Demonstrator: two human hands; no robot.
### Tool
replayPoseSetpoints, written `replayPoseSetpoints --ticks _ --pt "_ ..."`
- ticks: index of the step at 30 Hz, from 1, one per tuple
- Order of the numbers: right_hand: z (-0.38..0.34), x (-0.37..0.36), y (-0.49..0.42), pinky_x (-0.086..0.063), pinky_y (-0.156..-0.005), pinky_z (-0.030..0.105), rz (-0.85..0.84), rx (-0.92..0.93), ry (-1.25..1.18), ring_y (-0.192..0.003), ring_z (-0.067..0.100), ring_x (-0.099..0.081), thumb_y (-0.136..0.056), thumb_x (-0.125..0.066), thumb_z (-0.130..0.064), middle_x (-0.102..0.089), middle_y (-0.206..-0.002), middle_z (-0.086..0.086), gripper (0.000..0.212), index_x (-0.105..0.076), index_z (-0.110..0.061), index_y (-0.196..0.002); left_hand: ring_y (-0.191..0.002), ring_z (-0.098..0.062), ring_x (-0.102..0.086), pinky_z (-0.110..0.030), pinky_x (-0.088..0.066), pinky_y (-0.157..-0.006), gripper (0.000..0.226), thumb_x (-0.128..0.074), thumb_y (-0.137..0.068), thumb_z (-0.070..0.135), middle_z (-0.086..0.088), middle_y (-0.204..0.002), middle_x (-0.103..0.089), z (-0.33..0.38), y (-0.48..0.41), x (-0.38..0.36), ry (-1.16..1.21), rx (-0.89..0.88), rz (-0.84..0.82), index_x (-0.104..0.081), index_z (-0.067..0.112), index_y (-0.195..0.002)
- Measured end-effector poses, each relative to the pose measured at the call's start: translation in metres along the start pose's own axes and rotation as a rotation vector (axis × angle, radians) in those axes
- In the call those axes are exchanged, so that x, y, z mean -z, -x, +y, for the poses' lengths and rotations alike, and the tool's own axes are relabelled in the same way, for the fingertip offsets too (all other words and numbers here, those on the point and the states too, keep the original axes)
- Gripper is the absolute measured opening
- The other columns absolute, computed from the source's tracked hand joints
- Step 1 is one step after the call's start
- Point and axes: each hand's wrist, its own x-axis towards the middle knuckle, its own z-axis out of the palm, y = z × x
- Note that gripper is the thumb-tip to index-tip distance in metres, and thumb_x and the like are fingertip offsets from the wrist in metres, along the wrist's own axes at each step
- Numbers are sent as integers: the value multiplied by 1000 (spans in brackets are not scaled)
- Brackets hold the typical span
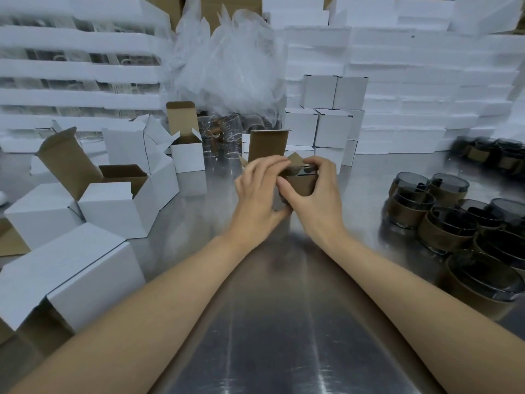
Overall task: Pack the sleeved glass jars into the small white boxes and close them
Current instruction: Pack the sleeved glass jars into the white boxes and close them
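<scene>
Mid-surface, just ahead of the person: one small white box in work, mostly hidden by both hands. Its lid flap stands upright at the back with the brown inner face showing, and a side flap is still raised.

- Left hand: fingers curled over the box's top edge, thumb low on the near wall. It grips and steadies the box.
- Right hand: fingers hooked over the far rim of a sleeved jar, thumb pressed on the brown sleeve. It holds the jar at the box mouth.
- Jar: tilted toward the person, with the glass rim showing above the sleeve. Whether its base has reached the box floor cannot be told.

Step in hand, as judged: insertion. The jar is entering the box and no closing has begun.

The next move likely calls for:
- squaring the jar upright so it drops straight and the sleeve does not catch on the wall;
- releasing the rim once the jar is seated;
- folding the side flaps in, then bringing the lid down and tucking its tongue.

Supply: more sleeved jars clustered to the right. Open empty boxes lie to the left. Closed boxes are stacked behind, beside foam sheets and a heap of clear plastic bags. Much of the task appears to remain.
</scene>
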Motion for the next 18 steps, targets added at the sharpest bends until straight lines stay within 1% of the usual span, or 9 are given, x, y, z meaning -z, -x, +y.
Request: replayPoseSetpoints --ticks 2,3,5,6,8,10,11,14,18 --pt "-1 2 -1 -46 -86 24 -51 60 -22 -98 -7 -47 -71 -67 -57 -45 -117 -12 64 -45 -26 -122 -123 -11 -30 -28 -23 -97 58 -66 -74 20 6 -131 -50 -3 1 2 46 42 21 -51 16 -129" --pt "0 4 -2 -44 -87 19 -81 101 -36 -102 -6 -47 -70 -67 -58 -44 -119 -11 70 -44 -24 -127 -121 -5 -28 -27 -23 -99 59 -65 -73 20 18 -130 -46 -4 0 3 80 84 17 -50 18 -130" --pt "4 6 -4 -41 -90 12 -127 170 -56 -109 -1 -48 -70 -72 -51 -42 -124 -7 80 -40 -19 -136 -119 6 -21 -15 -16 -103 65 -68 -71 16 42 -125 -30 -5 -1 5 123 154 24 -48 23 -132" --pt "7 6 -4 -40 -92 11 -142 179 -68 -111 -2 -47 -69 -76 -47 -42 -124 -5 84 -39 -17 -138 -119 9 -19 -9 -12 -102 67 -69 -71 12 45 -123 -24 -5 -1 4 123 170 27 -48 24 -134" --pt "11 6 -5 -40 -96 12 -171 162 -95 -112 -9 -44 -67 -83 -42 -40 -125 -6 92 -36 -15 -141 -127 3 -18 -5 -6 -101 72 -68 -71 6 32 -127 -25 -5 -2 4 112 188 8 -45 26 -136" --pt "15 7 -8 -41 -99 17 -215 158 -92 -113 -11 -41 -64 -87 -40 -39 -125 -7 100 -33 -14 -143 -136 -10 -20 -5 -3 -102 78 -65 -71 2 12 -139 -36 -6 -2 5 92 198 -29 -40 27 -140" --pt "17 8 -9 -42 -98 17 -236 163 -82 -114 -12 -41 -63 -87 -40 -39 -125 -7 102 -32 -13 -144 -137 -14 -21 -6 -2 -103 81 -65 -72 1 7 -143 -39 -7 -2 5 83 196 -49 -36 28 -142" --pt "20 8 -11 -38 -91 6 -254 163 -75 -111 -16 -40 -63 -88 -34 -39 -125 -7 101 -33 -12 -146 -139 -17 -20 -5 2 -103 81 -68 -78 7 4 -147 -37 -10 -2 4 75 224 -79 -29 34 -144" --pt "23 6 -11 -37 -88 4 -258 145 -97 -109 -16 -41 -63 -89 -29 -39 -123 -9 101 -34 -12 -145 -138 -20 -19 1 5 -98 73 -69 -82 13 -2 -147 -28 -12 -1 3 69 257 -62 -36 35 -143"
